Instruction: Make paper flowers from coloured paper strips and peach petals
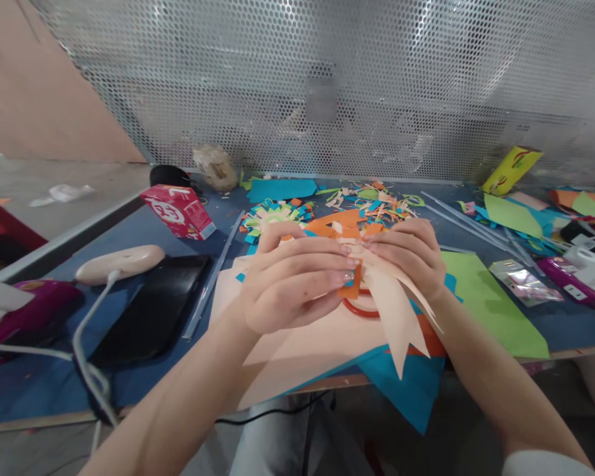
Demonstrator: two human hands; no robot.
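Both of my hands meet over the middle of the table, pinching a small papercraft piece between their fingertips. My left hand (297, 284) is closed on its left side, beside a narrow orange paper strip (350, 281). My right hand (409, 254) is closed around its right side. From there a peach paper ribbon (394, 311) with notched ends hangs down toward the table edge. The exact pinch point is hidden by my fingers. Below lies a red-orange ring-shaped handle (361, 309), partly covered, on peach paper sheets (297, 357).
Fringed paper flowers (277, 215) and paper scraps (371, 201) lie behind my hands. To the left are a black tablet (153, 311), a pink box (178, 211) and a white device with a cable (121, 263). Green paper (496, 304) and glue sticks (466, 221) lie right. A perforated metal panel (277, 86) stands behind.
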